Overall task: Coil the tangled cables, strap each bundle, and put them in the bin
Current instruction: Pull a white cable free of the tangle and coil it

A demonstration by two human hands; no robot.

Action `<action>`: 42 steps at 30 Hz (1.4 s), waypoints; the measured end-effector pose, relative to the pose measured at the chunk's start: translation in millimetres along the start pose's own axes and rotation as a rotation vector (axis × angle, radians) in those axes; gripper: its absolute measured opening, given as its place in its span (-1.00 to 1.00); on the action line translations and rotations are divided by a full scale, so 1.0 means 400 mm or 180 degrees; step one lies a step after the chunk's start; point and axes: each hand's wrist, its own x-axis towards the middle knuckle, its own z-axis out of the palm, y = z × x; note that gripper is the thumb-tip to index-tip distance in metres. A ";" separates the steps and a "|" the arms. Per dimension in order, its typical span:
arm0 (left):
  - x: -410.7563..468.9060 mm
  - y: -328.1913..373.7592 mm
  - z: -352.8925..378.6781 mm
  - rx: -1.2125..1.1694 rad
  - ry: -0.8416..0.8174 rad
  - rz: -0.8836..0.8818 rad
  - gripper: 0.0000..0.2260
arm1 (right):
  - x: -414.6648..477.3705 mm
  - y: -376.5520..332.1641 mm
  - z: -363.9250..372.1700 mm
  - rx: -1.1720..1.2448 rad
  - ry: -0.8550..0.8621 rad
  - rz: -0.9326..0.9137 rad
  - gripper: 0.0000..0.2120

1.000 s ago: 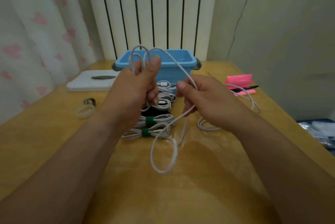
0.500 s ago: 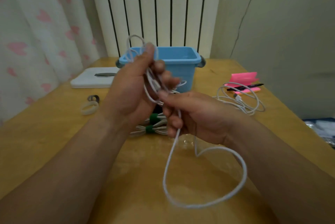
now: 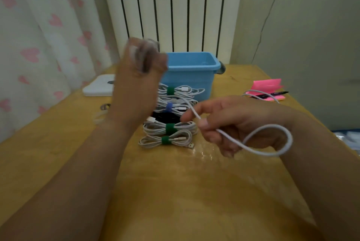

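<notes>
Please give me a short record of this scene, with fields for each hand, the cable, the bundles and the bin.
left hand: raised, blurred, grips coils of the white cable
right hand: pinches the white cable; a loop hangs beyond it
strapped bundles: on the table, in front of the bin, green and blue straps
bin: blue, behind the bundles
loose cable: beside the pink notes, not yet coiled

Left hand (image 3: 137, 83): raised, blurred, fingers curled round cable (image 3: 290, 140) loops.
Right hand (image 3: 235, 123): held lower, cable pinched between thumb and forefinger.
</notes>
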 end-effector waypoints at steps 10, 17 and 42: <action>-0.064 0.064 0.065 -0.0107 -0.2039 -0.0240 -0.79 | -0.035 0.002 -0.080 0.0501 -0.0338 -0.0158 -0.73; -0.054 0.071 0.053 -0.0711 -0.1913 -0.0950 -0.67 | -0.047 -0.004 -0.134 0.1925 0.0444 -0.1227 -0.37; -0.033 0.046 0.071 -0.3275 -0.1139 -0.2104 -0.54 | 0.063 0.017 0.113 -0.3219 0.2868 -0.1050 -0.68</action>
